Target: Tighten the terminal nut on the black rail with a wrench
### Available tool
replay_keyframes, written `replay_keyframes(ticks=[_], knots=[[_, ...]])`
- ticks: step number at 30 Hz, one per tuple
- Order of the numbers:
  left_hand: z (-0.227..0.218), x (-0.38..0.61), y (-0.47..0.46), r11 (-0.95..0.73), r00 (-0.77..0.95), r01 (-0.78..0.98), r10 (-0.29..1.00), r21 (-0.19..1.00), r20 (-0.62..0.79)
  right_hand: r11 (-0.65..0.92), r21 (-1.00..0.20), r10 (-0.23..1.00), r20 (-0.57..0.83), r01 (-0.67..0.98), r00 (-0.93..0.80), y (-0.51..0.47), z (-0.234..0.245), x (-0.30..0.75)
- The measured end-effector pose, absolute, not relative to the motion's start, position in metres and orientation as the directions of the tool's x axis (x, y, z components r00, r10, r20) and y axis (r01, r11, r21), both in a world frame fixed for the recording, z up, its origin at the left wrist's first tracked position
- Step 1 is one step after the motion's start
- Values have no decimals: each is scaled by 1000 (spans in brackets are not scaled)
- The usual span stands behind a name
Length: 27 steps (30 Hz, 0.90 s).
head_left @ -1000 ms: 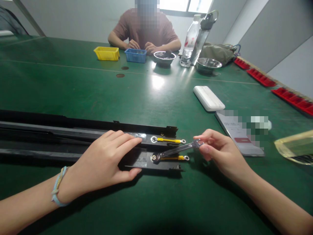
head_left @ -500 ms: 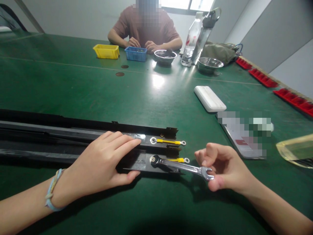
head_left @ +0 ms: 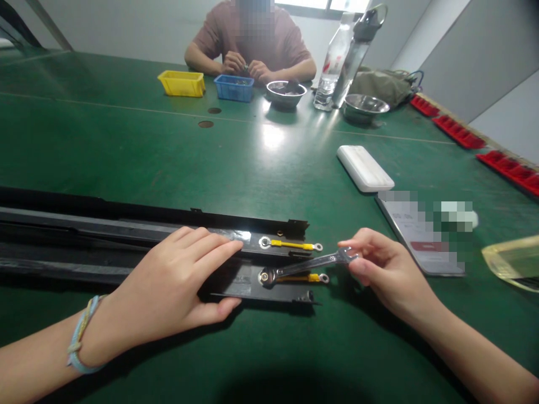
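Observation:
My right hand (head_left: 385, 269) pinches the open-jaw end of a steel combination wrench (head_left: 311, 264). The wrench's ring end sits around a nut (head_left: 264, 276) on the nearer of two long black metal channels (head_left: 290, 292). Under the wrench runs a yellow wire with ring lugs (head_left: 314, 278), partly hidden. A second yellow wire (head_left: 290, 245) is fixed by one lug to the farther channel; its other lug sticks out past the end. My left hand (head_left: 177, 275) grips across the channels, thumb on the near edge and fingers over the top.
A phone (head_left: 421, 241) and a white power bank (head_left: 365, 168) lie to the right. Across the green table (head_left: 147, 151) a person sits behind a yellow bin (head_left: 181, 84), a blue bin (head_left: 234, 88) and a steel bowl (head_left: 286, 94). Two bottles (head_left: 330, 67) stand near another bowl (head_left: 365, 106).
My right hand has swung the wrench's free end away from me around the nut. My left hand stays on the channels. The person opposite has raised their hands a little.

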<state>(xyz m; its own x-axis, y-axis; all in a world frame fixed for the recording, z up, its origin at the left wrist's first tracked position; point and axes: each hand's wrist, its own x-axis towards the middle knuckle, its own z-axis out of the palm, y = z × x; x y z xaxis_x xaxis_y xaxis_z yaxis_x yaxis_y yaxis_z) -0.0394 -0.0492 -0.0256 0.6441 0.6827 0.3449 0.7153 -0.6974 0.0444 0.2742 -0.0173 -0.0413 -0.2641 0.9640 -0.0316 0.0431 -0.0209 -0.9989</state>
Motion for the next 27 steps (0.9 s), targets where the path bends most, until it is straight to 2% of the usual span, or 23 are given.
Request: replay_keyframes(ticks=[8, 18, 24, 27], knots=[[-31, -44, -49, -705, 657, 709, 672, 22, 342, 7, -999, 950, -7, 41, -311, -19, -44, 272], [-28, -47, -49, -707, 663, 707, 666, 8, 343, -25, -992, 863, 43, -127, -504, -30, -43, 264], [-28, -46, -44, -706, 656, 708, 669, 23, 350, -4, -993, 866, 57, -122, -497, -27, -42, 262], [-28, -46, -41, -709, 660, 705, 668, 25, 343, 35, -995, 900, 72, -92, -430, -22, -40, 263]])
